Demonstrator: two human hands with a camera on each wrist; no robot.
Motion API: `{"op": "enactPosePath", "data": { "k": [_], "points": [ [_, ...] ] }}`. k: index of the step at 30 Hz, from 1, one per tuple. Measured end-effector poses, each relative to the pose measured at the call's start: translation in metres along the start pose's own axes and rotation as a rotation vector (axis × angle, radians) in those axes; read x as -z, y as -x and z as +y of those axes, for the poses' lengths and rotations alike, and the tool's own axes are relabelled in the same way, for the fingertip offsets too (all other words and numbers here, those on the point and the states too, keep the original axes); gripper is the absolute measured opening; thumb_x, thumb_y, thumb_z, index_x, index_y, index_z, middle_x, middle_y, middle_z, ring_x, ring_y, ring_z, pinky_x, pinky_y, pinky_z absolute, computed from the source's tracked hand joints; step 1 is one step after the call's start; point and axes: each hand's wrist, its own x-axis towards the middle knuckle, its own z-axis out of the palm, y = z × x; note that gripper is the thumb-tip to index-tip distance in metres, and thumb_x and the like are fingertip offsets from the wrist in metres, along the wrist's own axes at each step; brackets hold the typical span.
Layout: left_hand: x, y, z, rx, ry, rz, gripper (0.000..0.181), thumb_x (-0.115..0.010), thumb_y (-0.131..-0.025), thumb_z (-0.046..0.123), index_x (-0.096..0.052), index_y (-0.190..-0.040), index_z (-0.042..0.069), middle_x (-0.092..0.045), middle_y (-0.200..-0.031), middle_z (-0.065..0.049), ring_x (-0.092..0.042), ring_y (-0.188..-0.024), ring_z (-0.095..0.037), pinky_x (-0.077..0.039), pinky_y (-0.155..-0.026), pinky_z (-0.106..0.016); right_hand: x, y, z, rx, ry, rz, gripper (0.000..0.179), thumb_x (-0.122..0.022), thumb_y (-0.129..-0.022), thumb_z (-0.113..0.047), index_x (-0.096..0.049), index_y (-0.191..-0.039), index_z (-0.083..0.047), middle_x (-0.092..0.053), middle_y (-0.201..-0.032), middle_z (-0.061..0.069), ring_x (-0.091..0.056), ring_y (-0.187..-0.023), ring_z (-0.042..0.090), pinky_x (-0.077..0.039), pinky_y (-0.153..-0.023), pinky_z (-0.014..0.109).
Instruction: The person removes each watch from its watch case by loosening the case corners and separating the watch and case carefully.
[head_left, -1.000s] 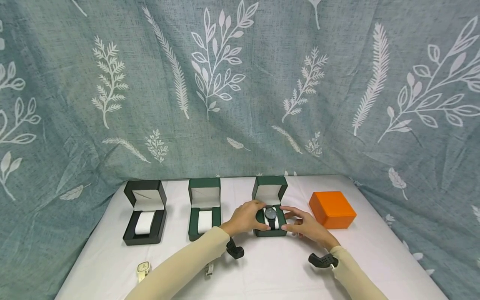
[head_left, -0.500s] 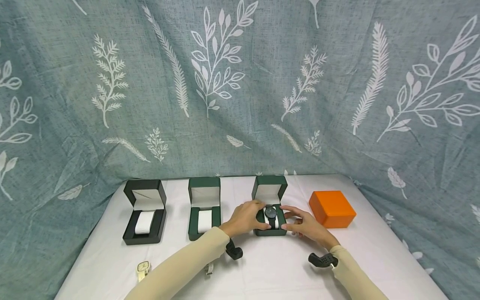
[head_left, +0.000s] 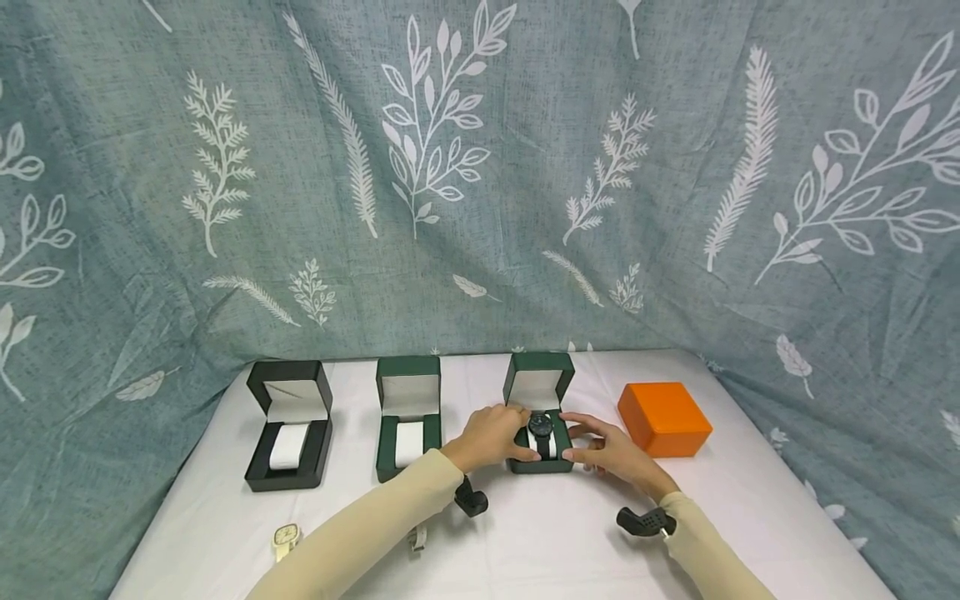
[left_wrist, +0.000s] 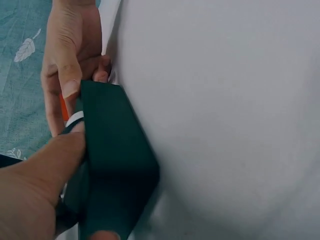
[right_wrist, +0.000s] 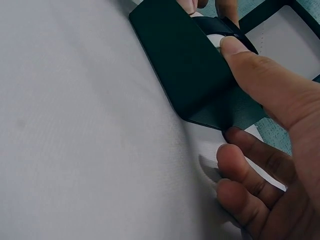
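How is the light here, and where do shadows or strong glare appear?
Head view: soft, even light, faint shadows near the sleeves; left wrist view: green box very dark low down; right wrist view: shadow on the white cloth beside the right hand's fingers; no strong glare in any view.

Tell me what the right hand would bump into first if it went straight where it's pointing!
Probably the black watch in the green box; the right hand points across toward it. Exact depth is unclear.
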Motion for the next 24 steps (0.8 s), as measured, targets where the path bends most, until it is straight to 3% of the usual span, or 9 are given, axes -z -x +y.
{"op": "enactPosePath", "data": {
  "k": [5, 11, 19, 24],
  "points": [
    [0.0026, -0.0016, 0.004, 0.047, 0.042, -0.008, 0.063, -0.089, -0.077, 0.051, -0.075, -0.125, 0.012, -0.075, -0.114, -0.001, -0.07, -0.095, -0.019, -0.057, -0.076, -0.038, -0.0018, -0.0001, 0.002, -0.003, -0.015, -0.001, 0.072, -0.084, -0.088, -0.033, -0.052, -0.151, -0.029, -0.06, -0.133, 0.013, -0.06, -0.075, 0.024, -0.049, -0.058, 0.03],
    [0.0039, -0.0041, 0.0069, 0.077, 0.083, 0.016, 0.059, -0.093, -0.075, 0.044, -0.077, -0.119, 0.01, -0.076, -0.107, -0.002, -0.07, -0.091, -0.02, -0.056, -0.074, -0.037, -0.0019, -0.0009, 0.0011, 0.003, -0.014, -0.001, 0.071, -0.084, -0.088, -0.034, -0.051, -0.151, -0.03, -0.061, -0.133, 0.012, -0.06, -0.074, 0.025, -0.049, -0.058, 0.03],
    [-0.0014, -0.0061, 0.0031, 0.015, 0.161, 0.066, 0.045, -0.096, -0.073, 0.033, -0.076, -0.102, 0.006, -0.069, -0.087, 0.001, -0.058, -0.071, -0.01, -0.049, -0.063, -0.026, -0.0019, -0.0012, -0.0009, 0.007, -0.005, 0.002, 0.071, -0.083, -0.089, -0.034, -0.051, -0.151, -0.031, -0.06, -0.134, 0.012, -0.06, -0.073, 0.025, -0.049, -0.058, 0.031],
    [-0.0046, -0.0069, 0.0, -0.017, 0.212, 0.083, 0.045, -0.094, -0.073, 0.028, -0.074, -0.106, 0.004, -0.067, -0.089, 0.001, -0.054, -0.072, -0.008, -0.047, -0.065, -0.022, -0.002, -0.0017, -0.0015, 0.007, -0.014, 0.003, 0.07, -0.083, -0.089, -0.033, -0.051, -0.151, -0.029, -0.06, -0.134, 0.013, -0.059, -0.073, 0.024, -0.049, -0.058, 0.03]
  ]
}}
